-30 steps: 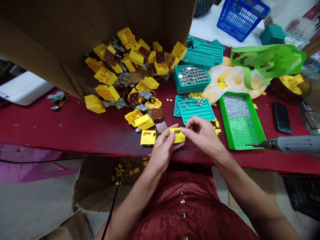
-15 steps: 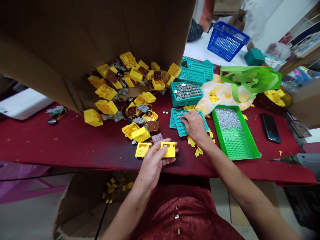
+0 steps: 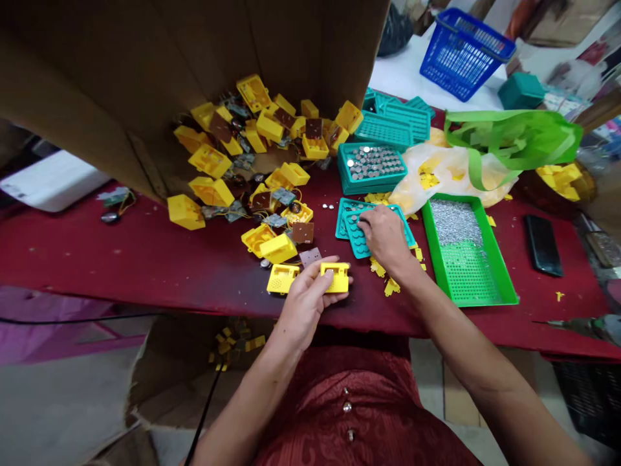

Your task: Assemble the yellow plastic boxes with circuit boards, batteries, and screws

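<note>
My left hand (image 3: 306, 301) grips a small yellow plastic case (image 3: 341, 278), its thumb lying over the recess in the face. Another yellow case (image 3: 280, 281) with a pattern of speaker holes lies on the table just left of that hand. My right hand (image 3: 389, 238) is over a teal tray (image 3: 358, 246) with round pockets, some holding silver button cells. Its thumb and fingers are pinched together at the tray; whatever is between the fingertips is hidden. A second teal tray (image 3: 341, 223) lies partly underneath. Small yellow plastic pieces (image 3: 391, 287) are scattered beside my right wrist.
Yellow casings (image 3: 212, 192) with wired circuit boards are heaped by a large cardboard box (image 3: 204, 58). A stacked teal tray (image 3: 347, 184) holds many button cells. Rightward are a green tray (image 3: 502, 278) of small metal parts, a phone (image 3: 542, 244) and a plastic bag (image 3: 410, 188).
The camera view has shifted, so the table appears slightly higher and further right. My left hand keeps the yellow case, and my right hand stays at the teal tray with little visible movement.
</note>
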`<action>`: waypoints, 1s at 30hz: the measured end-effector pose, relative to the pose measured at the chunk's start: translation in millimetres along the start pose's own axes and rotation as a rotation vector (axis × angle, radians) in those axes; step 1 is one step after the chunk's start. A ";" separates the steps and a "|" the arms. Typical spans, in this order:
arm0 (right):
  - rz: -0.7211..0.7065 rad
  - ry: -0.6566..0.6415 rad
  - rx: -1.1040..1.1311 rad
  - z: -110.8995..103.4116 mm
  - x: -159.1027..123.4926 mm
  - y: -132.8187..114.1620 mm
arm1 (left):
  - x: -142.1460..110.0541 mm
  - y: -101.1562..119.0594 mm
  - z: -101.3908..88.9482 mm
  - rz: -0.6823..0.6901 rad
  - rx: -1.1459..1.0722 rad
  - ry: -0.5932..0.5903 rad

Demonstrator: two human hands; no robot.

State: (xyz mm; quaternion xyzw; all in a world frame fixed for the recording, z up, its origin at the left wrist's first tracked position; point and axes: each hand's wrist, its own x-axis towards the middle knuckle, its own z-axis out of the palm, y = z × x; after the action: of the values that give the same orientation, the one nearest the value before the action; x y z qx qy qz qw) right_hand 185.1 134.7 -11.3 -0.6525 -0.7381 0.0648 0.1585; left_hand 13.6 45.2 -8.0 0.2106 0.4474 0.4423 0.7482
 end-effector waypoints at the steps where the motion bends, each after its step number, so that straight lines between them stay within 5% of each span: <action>1: -0.005 0.004 0.005 -0.3 -0.7 0.0 | -0.1 0.3 0.0 -0.001 -0.006 0.001; 12: 0.036 0.019 0.155 -16.1 -23.7 3.2 | -1.4 -6.6 1.5 -0.005 -0.060 -0.042; 16: 0.137 0.067 0.552 -26.0 -46.4 -11.4 | 3.4 -11.4 1.2 0.019 -0.051 -0.028; 20: 0.183 -0.040 0.851 -24.1 -66.8 -29.7 | 6.0 -13.9 2.3 0.048 -0.042 -0.065; 30: 0.248 -0.006 0.759 -11.2 -76.7 -39.1 | 6.4 -22.7 -1.1 0.167 0.200 -0.113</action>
State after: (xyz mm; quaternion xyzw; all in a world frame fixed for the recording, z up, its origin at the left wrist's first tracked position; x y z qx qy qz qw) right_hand 159.4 52.5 -0.4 -0.6315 -0.5781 0.3534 0.3770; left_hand 24.8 38.7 -27.8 0.3450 0.4275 0.4436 0.7081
